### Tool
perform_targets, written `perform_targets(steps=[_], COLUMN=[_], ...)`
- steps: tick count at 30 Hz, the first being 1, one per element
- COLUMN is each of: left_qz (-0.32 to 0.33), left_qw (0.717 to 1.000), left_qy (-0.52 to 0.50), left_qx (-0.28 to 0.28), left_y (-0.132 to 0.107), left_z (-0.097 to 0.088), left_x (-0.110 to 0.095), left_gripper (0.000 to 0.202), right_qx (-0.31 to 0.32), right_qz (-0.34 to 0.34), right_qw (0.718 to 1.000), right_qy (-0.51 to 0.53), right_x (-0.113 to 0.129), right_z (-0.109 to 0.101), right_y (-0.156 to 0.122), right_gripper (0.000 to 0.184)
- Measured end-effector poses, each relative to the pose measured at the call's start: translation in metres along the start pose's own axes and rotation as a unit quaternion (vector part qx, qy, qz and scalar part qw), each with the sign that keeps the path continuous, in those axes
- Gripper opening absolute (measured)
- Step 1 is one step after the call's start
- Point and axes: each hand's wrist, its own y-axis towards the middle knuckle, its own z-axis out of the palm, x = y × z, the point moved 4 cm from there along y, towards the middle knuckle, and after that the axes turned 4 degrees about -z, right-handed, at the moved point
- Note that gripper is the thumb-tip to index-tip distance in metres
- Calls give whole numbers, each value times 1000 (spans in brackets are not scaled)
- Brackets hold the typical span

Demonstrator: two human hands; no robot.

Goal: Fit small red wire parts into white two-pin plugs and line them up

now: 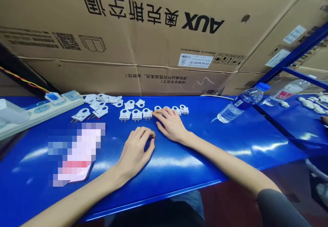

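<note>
1. Two bare hands rest at the centre of the frame on the blue counter point(205, 158). The left hand point(135, 148) is curled, thumb and forefinger pinched on a tiny dark pin, too small to identify.
2. The right hand point(171, 124) lies flat with fingers spread, gripping nothing; its fingertips touch the row of white plugs point(136, 114) just above it.
3. Loose white plugs point(102, 102) lie scattered toward the upper left, near a power strip point(38, 112) with coloured wires.
4. A phone point(75, 170), partly blurred, lies at lower left; a water bottle point(241, 103) lies on its side at upper right. Cardboard boxes point(153, 32) fill the background.
5. Risk, as a judgement: a sweep of the spread fingers could knock the aligned plugs out of line; the pinched pin could slip and be lost on the glossy surface; the bottle may roll.
</note>
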Motion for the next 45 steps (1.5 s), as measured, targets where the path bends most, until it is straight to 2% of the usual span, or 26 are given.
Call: perform_targets(steps=[6,10,13,16,20,25,34,40,45], left_qz=[1,-18,-49,-97,-138,-145,-127,-141,-118], left_qw=[1000,998,993,986,981,983,989,986,988], left_qy=[-5,-29,-52,-73,-91,-92,-75,-81,-101], left_qx=[-11,-57,-99,-110,-98,-69,-12,-19,-21], left_y=[0,6,11,13,14,15,12,13,15], left_z=[-3,-12,-18,-18,-16,-13,-5,-4,-5], left_x=[0,5,11,16,19,23,29,31,27], left_gripper=[12,10,8,8,12,11,13,7,6], right_qx=[-13,-11,-7,-16,-39,-52,-48,-45,-27], right_qz=[10,-16,-42,-68,-121,-163,-103,-79,-82], right_qw=[1000,1000,999,998,992,984,989,988,989], right_qy=[26,21,8,12,27,47,90,121,123], right_x=[0,4,7,8,13,20,16,11,12], right_z=[-3,0,1,1,-2,-8,-13,-10,-9], right_y=[-4,-1,1,0,-8,-23,-32,-30,-31], right_gripper=[40,44,43,35,22,19,23,28,31])
